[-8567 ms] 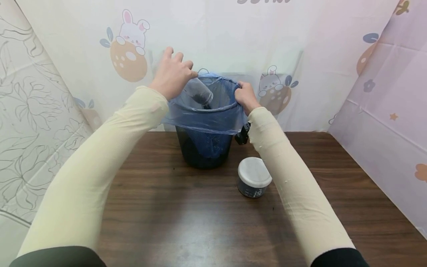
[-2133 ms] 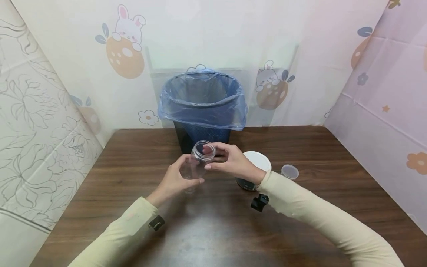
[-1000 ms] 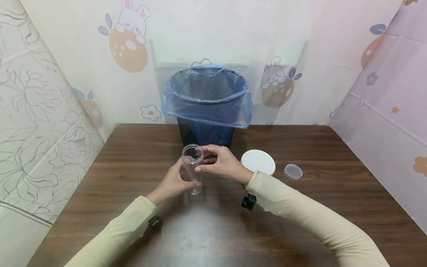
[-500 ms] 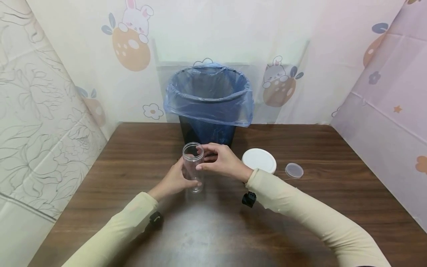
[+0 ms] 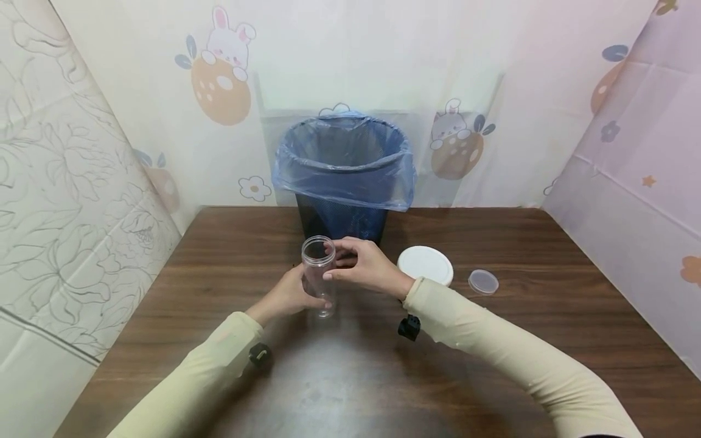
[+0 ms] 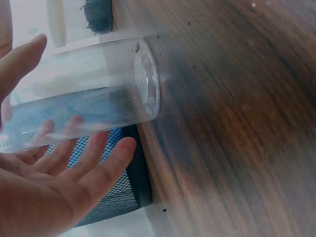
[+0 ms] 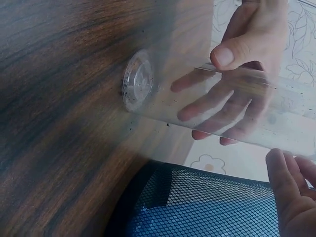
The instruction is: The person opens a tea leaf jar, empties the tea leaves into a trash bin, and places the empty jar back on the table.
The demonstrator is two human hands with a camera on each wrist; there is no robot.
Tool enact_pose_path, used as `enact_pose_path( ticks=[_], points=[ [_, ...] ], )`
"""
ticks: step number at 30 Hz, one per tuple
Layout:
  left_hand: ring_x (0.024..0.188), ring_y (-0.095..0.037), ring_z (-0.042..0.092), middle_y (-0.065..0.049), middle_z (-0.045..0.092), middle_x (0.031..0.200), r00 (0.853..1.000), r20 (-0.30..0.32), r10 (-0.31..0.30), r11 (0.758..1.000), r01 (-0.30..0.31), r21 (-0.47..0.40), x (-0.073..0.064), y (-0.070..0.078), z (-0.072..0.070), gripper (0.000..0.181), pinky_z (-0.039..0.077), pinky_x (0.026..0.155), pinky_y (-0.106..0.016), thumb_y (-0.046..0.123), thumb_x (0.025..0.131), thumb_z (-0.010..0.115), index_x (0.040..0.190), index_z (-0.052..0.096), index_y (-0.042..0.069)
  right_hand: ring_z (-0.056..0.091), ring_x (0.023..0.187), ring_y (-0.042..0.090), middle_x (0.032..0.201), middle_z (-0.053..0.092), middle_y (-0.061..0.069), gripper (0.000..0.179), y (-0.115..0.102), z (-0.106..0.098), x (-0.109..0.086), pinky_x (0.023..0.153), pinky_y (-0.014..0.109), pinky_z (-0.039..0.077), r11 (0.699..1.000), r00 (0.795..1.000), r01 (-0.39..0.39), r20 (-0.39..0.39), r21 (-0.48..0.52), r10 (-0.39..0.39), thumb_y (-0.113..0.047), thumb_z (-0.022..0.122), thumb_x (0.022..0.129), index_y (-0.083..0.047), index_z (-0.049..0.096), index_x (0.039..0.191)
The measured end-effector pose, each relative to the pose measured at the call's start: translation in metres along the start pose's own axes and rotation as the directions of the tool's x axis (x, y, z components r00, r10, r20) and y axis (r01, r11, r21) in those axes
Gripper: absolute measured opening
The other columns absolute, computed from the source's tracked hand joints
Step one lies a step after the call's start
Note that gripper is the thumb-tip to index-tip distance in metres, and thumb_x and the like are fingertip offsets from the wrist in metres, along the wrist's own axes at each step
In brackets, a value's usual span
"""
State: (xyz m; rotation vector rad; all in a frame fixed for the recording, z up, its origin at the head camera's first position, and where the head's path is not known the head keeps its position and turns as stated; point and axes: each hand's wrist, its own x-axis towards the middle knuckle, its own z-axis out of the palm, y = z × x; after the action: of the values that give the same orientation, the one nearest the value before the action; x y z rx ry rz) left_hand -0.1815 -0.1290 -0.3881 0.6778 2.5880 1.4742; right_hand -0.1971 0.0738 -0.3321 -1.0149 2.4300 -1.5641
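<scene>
A tall clear plastic jar [image 5: 320, 277] stands upright on the wooden table with its mouth uncovered. A few dark specks cling near its base [image 7: 137, 81] in the right wrist view. My left hand [image 5: 286, 296] goes round the jar's lower side, thumb in front and fingers behind it. The fingers [image 6: 91, 153] are spread along the wall in the left wrist view. Higher up, my right hand [image 5: 369, 267] holds the jar near its rim from the right, thumb on the near side. A small clear round lid [image 5: 484, 281] lies flat to the right.
A black mesh bin [image 5: 342, 213] lined with a blue bag [image 5: 345, 182] stands just behind the jar, against the wall. A dark tub with a white lid [image 5: 425, 264] sits beyond my right wrist. Several dark specks dot the table [image 6: 222, 123].
Earlier the jar, with dark contents, was tipped into the bin while my right hand held the bag's edge. Then both hands brought it, emptied, upright onto the table; lately they stay nearly still.
</scene>
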Motion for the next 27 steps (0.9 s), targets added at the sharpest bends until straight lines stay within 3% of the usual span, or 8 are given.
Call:
enact_pose_path(
  ticks=[4,9,13,19,23,27],
  points=[
    [0.113,-0.032,0.055,-0.016,0.057,0.126,1.0,0.003,0.008,1.0,-0.008,0.021,-0.003,-0.004,-0.002,0.081,0.043,0.094,-0.05,0.011,0.063,0.088,0.133,0.047,0.003,0.061,0.099,0.021,0.11,0.059,0.013,0.058,0.003,-0.001,-0.001,0.083,0.027,0.051,1.0,0.999,-0.029,0.032,0.005,0.029,-0.004,0.08,0.074,0.004,0.057,0.126],
    [0.108,-0.035,0.057,-0.017,0.06,0.118,0.998,-0.047,-0.046,0.998,0.048,0.045,-0.016,-0.008,-0.005,0.078,0.045,0.09,-0.048,0.009,0.059,0.089,0.125,0.049,0.0,0.058,0.105,0.024,0.115,0.058,0.012,0.062,0.006,-0.006,-0.006,0.085,0.027,0.05,0.998,0.996,-0.054,0.066,-0.015,0.055,-0.007,0.08,0.075,0.003,0.053,0.13],
    [0.108,-0.038,0.057,-0.019,0.061,0.115,0.99,-0.088,-0.114,0.989,0.121,0.086,-0.032,-0.006,-0.011,0.079,0.044,0.091,-0.05,0.011,0.059,0.09,0.124,0.048,-0.002,0.056,0.11,0.028,0.121,0.057,0.017,0.066,0.006,-0.018,-0.015,0.09,0.031,0.048,0.997,0.997,-0.045,0.059,-0.055,0.048,-0.008,0.08,0.076,0.003,0.05,0.133],
    [0.107,-0.037,0.057,-0.019,0.06,0.119,0.981,-0.075,-0.18,0.961,0.191,0.2,-0.065,0.008,-0.021,0.078,0.045,0.089,-0.05,0.014,0.061,0.089,0.125,0.049,-0.005,0.054,0.115,0.028,0.126,0.056,0.015,0.065,0.005,-0.044,-0.036,0.096,0.038,0.044,0.984,0.997,-0.077,0.014,-0.158,0.08,-0.015,0.079,0.079,0.0,0.049,0.135],
    [0.103,-0.035,0.06,-0.017,0.062,0.117,0.99,-0.006,-0.143,0.95,0.138,0.281,-0.084,0.026,-0.024,0.073,0.047,0.087,-0.05,0.018,0.06,0.089,0.122,0.056,-0.004,0.052,0.118,0.031,0.128,0.056,0.016,0.062,0.004,-0.069,-0.051,0.098,0.044,0.041,0.964,0.991,-0.137,-0.032,-0.226,0.134,-0.02,0.076,0.082,0.0,0.049,0.135],
    [0.103,-0.032,0.06,-0.016,0.063,0.116,0.993,0.107,-0.05,0.958,0.017,0.287,-0.087,0.048,-0.016,0.069,0.046,0.087,-0.049,0.025,0.065,0.086,0.122,0.058,-0.003,0.051,0.12,0.033,0.128,0.055,0.018,0.059,0.005,-0.095,-0.06,0.099,0.046,0.039,0.939,0.982,-0.183,-0.091,-0.292,0.163,-0.02,0.074,0.084,0.0,0.049,0.134]
  ],
)
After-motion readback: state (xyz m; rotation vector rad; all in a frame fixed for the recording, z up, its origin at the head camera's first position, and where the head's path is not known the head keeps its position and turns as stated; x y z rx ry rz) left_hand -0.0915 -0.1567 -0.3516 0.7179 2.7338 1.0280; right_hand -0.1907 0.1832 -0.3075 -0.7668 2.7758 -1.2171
